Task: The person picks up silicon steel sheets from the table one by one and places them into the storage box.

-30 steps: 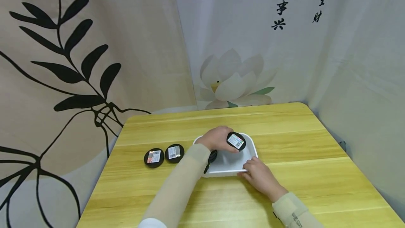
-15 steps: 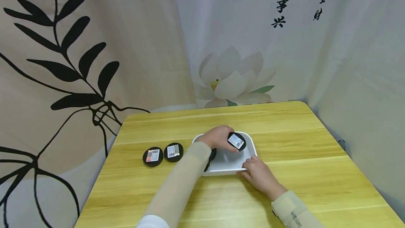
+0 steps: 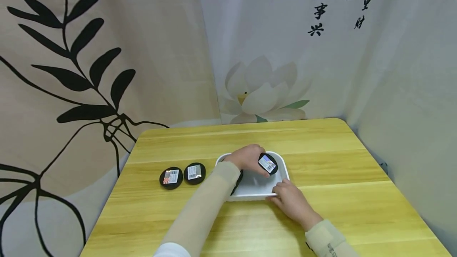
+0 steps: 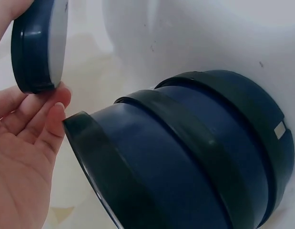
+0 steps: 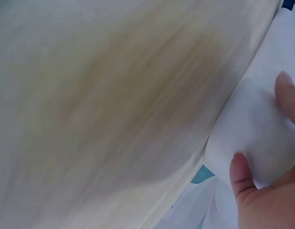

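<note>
My left hand point(image 3: 247, 157) grips a flat round black container point(image 3: 267, 163) by its edge, over the far part of a white tray point(image 3: 251, 198). A barcode label shows on the container's face. In the left wrist view, the held container point(image 4: 33, 47) is tilted on edge, with fingertips beneath its rim. Beside that hand, several dark round containers point(image 4: 171, 148) lie on their sides in a row inside the tray. The left sleeve hides most of this row in the head view. My right hand point(image 3: 293, 202) holds the tray's near right corner, thumb outside the wall.
Two more round black containers, a left one point(image 3: 171, 178) and a right one point(image 3: 194, 173), lie label up on the wooden table point(image 3: 339, 217), left of the tray. Behind the table's far edge hangs a printed curtain point(image 3: 171, 50).
My left hand has shifted slightly right with the container, which is now a little lower against the tray. The right hand keeps its hold on the corner. The head view has moved slightly.
</note>
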Motion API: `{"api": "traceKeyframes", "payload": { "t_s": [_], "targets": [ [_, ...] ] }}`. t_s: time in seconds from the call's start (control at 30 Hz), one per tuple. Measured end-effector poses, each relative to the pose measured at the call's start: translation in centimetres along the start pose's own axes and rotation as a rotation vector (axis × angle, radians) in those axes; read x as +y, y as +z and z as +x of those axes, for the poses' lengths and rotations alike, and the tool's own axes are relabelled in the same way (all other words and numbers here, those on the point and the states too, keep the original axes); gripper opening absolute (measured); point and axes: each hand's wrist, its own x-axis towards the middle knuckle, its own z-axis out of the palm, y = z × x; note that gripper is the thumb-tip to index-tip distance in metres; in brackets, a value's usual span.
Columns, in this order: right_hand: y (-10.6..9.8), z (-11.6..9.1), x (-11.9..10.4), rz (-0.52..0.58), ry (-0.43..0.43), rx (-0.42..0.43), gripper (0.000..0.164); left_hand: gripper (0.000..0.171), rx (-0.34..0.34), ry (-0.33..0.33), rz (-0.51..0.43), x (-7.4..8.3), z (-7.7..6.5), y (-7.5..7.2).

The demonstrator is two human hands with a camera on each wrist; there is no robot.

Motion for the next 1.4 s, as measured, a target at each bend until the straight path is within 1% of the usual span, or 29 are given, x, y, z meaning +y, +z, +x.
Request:
{"api": "traceKeyframes", "payload": {
  "t_s": [0.07, 0.27, 0.37, 0.6, 0.73, 0.87, 0.97, 1.2, 1.3, 1.4],
  "targets": [
    [0.1, -0.1, 0.0, -0.002, 0.001, 0.009, 0.022, 0.078, -0.004, 0.007, 0.024, 0.2, 0.1, 0.0],
    [0.3, -0.2, 0.2, -0.007, -0.021, 0.054, 0.023, 0.069, -0.001, 0.026, 0.047, 0.6, 0.3, 0.0],
    [0.4, -0.2, 0.3, -0.002, -0.024, 0.053, 0.022, 0.068, -0.009, 0.031, 0.061, 0.6, 0.4, 0.3],
    [0.4, -0.3, 0.3, -0.010, -0.018, 0.038, 0.021, 0.061, -0.028, 0.015, 0.087, 0.6, 0.6, 0.5],
    [0.3, -0.3, 0.2, -0.002, -0.006, 0.036, 0.022, 0.061, -0.027, 0.020, 0.159, 0.8, 0.8, 0.5],
    [0.2, -0.2, 0.2, -0.006, -0.017, 0.044, 0.023, 0.064, -0.029, 0.020, 0.261, 1.2, 0.9, 0.6],
    [0.2, -0.2, 0.2, -0.011, -0.026, 0.053, 0.023, 0.066, -0.034, 0.025, 0.305, 1.4, 1.0, 0.7],
    [0.2, -0.2, 0.2, -0.020, -0.038, 0.067, 0.023, 0.070, -0.049, 0.013, 0.372, 1.9, 0.9, 0.7],
    [0.2, -0.2, 0.2, -0.025, -0.042, 0.067, 0.022, 0.068, -0.051, 0.012, 0.399, 2.1, 0.8, 0.7],
    [0.2, -0.1, 0.2, -0.019, -0.038, 0.063, 0.022, 0.065, -0.058, 0.015, 0.405, 2.2, 0.8, 0.8]
  ]
}}
